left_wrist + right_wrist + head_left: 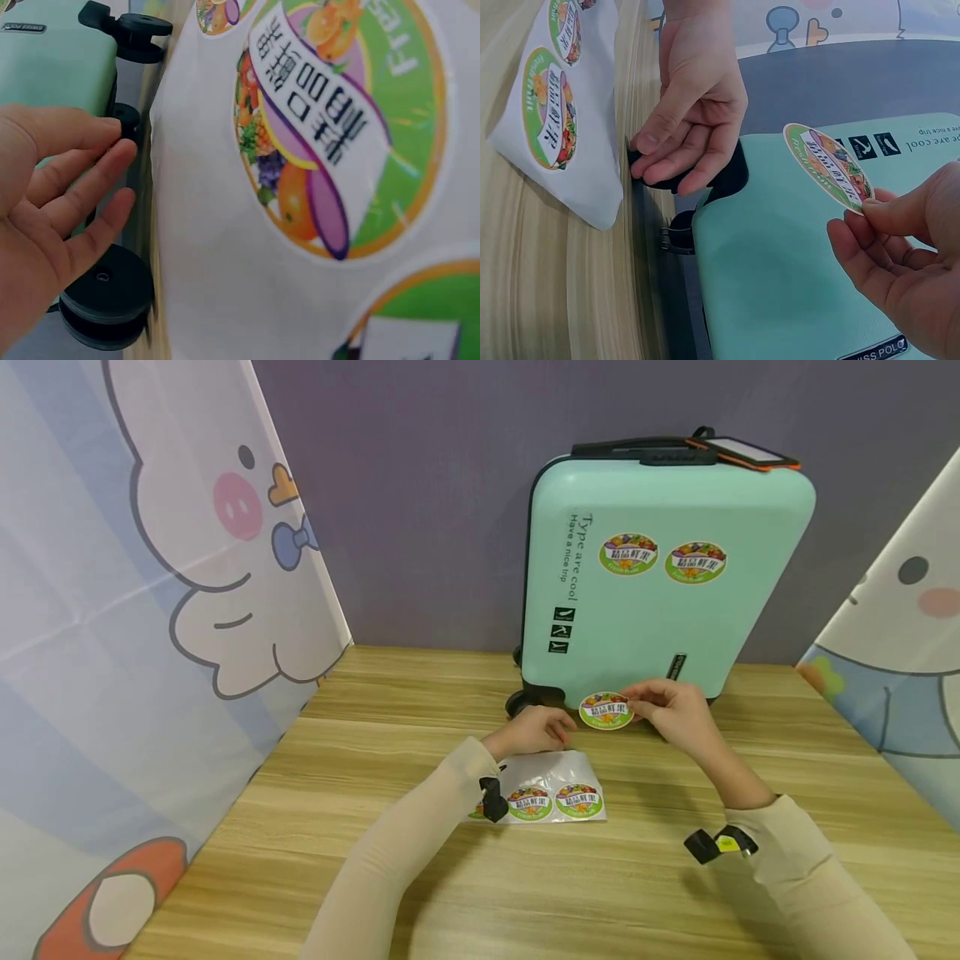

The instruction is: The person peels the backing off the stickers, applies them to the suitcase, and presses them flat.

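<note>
Above the table [300, 793], before the suitcase [645, 618], the right hand [672, 712] pinches the sticker [606, 712], probably light, flexible and tacky, by its rim, the best hold; the left hand [531, 731], loosely curled, holds nothing.

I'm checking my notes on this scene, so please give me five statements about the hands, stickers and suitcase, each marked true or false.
1. The right hand pinches a loose sticker. True.
2. The left hand also grips a sticker. False: it holds nothing.
3. Two oval stickers are on the front of the mint-green suitcase. True.
4. The suitcase lies flat on its back. False: it stands upright, its front facing the person.
5. The backing sheet on the wooden table has no stickers on it. False: several show there.
</note>
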Demonstrator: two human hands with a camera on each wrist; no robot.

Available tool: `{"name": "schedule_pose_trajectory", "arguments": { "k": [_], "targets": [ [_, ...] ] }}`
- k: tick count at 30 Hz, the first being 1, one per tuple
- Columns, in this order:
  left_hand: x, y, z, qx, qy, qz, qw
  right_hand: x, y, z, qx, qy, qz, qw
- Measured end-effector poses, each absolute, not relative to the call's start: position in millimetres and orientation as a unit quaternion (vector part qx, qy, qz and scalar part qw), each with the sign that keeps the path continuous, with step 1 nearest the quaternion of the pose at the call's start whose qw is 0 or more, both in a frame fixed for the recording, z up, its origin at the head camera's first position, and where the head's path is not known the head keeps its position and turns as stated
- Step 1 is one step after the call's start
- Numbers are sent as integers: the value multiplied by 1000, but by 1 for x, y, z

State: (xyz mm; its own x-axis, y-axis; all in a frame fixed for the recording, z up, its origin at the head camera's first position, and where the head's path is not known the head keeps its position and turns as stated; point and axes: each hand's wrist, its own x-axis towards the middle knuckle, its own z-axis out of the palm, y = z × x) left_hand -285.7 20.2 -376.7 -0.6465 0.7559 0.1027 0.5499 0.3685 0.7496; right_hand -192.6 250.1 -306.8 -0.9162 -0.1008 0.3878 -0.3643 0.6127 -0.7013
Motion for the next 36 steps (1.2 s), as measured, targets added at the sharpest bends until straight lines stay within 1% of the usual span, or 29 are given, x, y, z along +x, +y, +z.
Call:
{"name": "schedule_pose_trajectory", "arguments": {
  "k": [5, 7, 10, 16, 19, 27, 36],
  "targets": [
    [-287, 19, -382, 397, 797, 447, 90, -195, 251, -309, 128, -881, 431, 151],
    [-287, 19, -383, 385, 780, 486, 86, -197, 251, -310, 127, -878, 437, 148],
    [-287, 19, -383, 363, 739, 559, 95, -198, 252, -311, 122, -875, 445, 148],
    [-281, 22, -380, 324, 641, 682, 139, -200, 252, -313, 107, -866, 461, 164],
    [-277, 26, -376, 307, 611, 715, 143, -203, 252, -315, 102, -857, 476, 168],
    [-275, 39, -367, 273, 568, 770, 99, -203, 252, -315, 88, -860, 466, 189],
    [-272, 43, -357, 261, 579, 771, 39, -205, 250, -313, 95, -861, 454, 206]
  ]
}}
